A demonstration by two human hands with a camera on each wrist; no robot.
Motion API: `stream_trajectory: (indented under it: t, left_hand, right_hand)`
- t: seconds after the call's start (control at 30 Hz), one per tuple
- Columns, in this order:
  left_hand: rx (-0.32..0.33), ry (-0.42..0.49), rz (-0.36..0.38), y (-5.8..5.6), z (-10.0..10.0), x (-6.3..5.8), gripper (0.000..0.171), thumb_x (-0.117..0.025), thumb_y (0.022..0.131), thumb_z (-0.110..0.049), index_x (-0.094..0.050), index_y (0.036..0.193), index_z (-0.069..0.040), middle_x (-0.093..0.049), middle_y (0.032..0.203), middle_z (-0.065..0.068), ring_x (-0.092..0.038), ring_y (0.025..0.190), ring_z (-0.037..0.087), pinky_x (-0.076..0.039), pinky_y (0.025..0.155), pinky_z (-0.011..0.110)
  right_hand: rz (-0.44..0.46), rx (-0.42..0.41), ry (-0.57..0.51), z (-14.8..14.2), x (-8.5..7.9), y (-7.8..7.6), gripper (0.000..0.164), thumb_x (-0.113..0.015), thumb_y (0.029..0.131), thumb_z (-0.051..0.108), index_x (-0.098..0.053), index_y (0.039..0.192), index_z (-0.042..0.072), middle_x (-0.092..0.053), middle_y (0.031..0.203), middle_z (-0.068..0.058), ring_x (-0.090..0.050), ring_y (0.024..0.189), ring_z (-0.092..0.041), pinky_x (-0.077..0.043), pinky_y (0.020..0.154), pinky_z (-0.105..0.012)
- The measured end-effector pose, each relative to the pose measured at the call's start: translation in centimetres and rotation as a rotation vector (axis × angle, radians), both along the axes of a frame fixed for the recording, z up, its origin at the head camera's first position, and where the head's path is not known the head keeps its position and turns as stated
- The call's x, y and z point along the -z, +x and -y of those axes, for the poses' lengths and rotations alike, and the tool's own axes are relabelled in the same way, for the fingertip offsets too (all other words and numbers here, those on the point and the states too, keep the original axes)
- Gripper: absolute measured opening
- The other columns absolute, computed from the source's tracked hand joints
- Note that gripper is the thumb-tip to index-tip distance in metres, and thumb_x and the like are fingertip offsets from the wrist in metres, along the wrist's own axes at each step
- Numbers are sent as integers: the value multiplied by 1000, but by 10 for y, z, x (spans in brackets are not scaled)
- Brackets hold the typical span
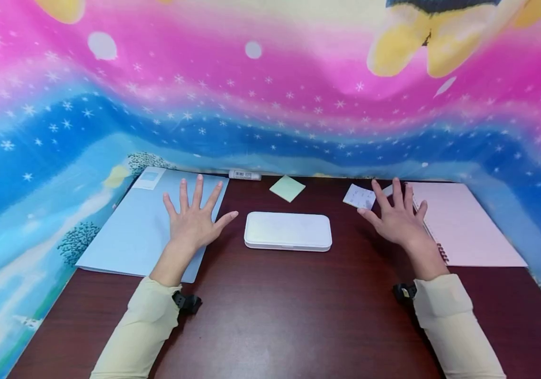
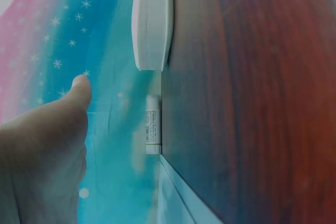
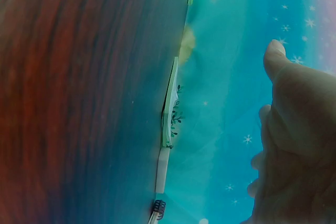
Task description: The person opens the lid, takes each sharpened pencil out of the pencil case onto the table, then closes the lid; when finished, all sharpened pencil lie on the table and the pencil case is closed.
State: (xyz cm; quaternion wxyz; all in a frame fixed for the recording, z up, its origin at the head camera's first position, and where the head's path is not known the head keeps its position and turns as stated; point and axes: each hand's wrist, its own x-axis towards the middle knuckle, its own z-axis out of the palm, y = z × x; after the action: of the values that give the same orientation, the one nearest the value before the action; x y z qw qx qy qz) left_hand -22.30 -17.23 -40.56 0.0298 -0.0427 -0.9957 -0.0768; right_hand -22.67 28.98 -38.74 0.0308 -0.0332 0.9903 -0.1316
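My left hand point(image 1: 192, 225) is spread, fingers straight and palm down, over the right part of a light blue folder point(image 1: 128, 231). My right hand point(image 1: 399, 222) is spread in the same way beside a pink spiral notebook point(image 1: 474, 226), its fingertips near a small pad with writing point(image 1: 359, 196). Neither hand holds anything. Between them on the table lies a white pencil case point(image 1: 287, 230), closed. In the left wrist view the thumb points toward the end of the case point(image 2: 153, 24). Partly behind the right fingers is a small white object point(image 1: 387, 190).
A green sticky-note pad point(image 1: 287, 188) lies behind the case. At the back edge of the dark wooden table point(image 1: 280, 316) rests a white glue stick point(image 1: 244, 175). A printed cloth point(image 1: 270, 95) hangs round the back and sides.
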Motion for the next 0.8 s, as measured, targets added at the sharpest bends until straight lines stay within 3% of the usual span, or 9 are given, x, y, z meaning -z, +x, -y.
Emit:
stream_trajectory:
  t: [0.4,0.8]
  left_hand:
    - [3,21,-23,3,0,5,90,-37,92,-81,-6,164,-37,13,172,10,25,154,42,21,113,73]
    - [-3,9,-14,2,-2,0,91,-36,92,-82,-1,163,-38,17,171,8,29,152,42,20,111,77]
  right_hand:
    - [20,5,1,0,3,2,91,-35,96,76,9,163,32,32,165,-16,31,149,-48,18,106,-82]
    - [-4,2,-7,1,-3,3,91,-37,96,75,6,164,31,27,166,-19,30,149,-48,17,107,-81]
